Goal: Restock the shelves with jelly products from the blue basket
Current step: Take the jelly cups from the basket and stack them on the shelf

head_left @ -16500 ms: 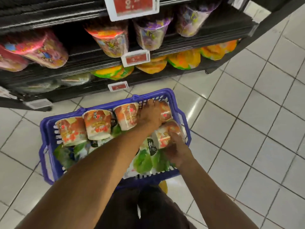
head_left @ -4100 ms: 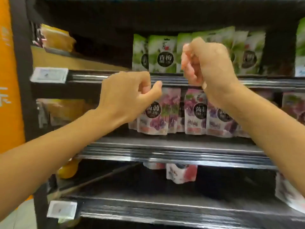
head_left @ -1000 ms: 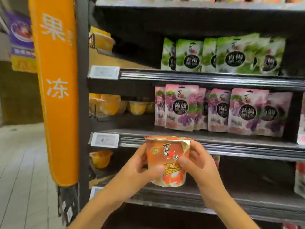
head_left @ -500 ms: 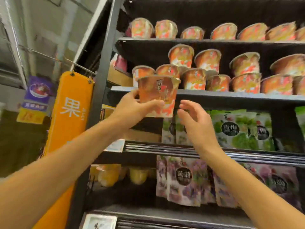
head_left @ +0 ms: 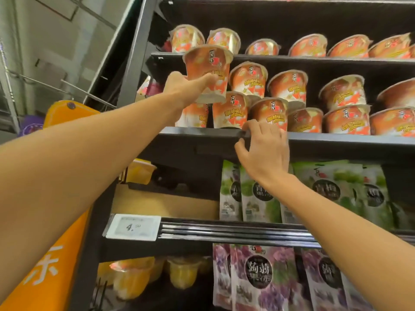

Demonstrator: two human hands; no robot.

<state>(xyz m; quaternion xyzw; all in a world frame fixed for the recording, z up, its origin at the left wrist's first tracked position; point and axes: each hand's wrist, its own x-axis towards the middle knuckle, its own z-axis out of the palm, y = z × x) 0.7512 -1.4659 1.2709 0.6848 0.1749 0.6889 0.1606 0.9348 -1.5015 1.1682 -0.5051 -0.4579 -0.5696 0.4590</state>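
- An orange jelly cup [head_left: 207, 68] is gripped round its lower half by the left hand [head_left: 184, 88] and is held lid up, in the air, before the stacked cups [head_left: 343, 108] at the left end of the shelf [head_left: 197, 131].
- The right hand [head_left: 263, 153] is laid on that shelf's front edge with loose fingers; nothing is grasped.
- Green pouches [head_left: 325, 189] are ranged below.

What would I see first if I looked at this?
The orange plastic jelly cup held high in the left hand, beside rows of stacked matching cups. Below, the right hand rests on the black metal shelf edge, above green foil pouches.
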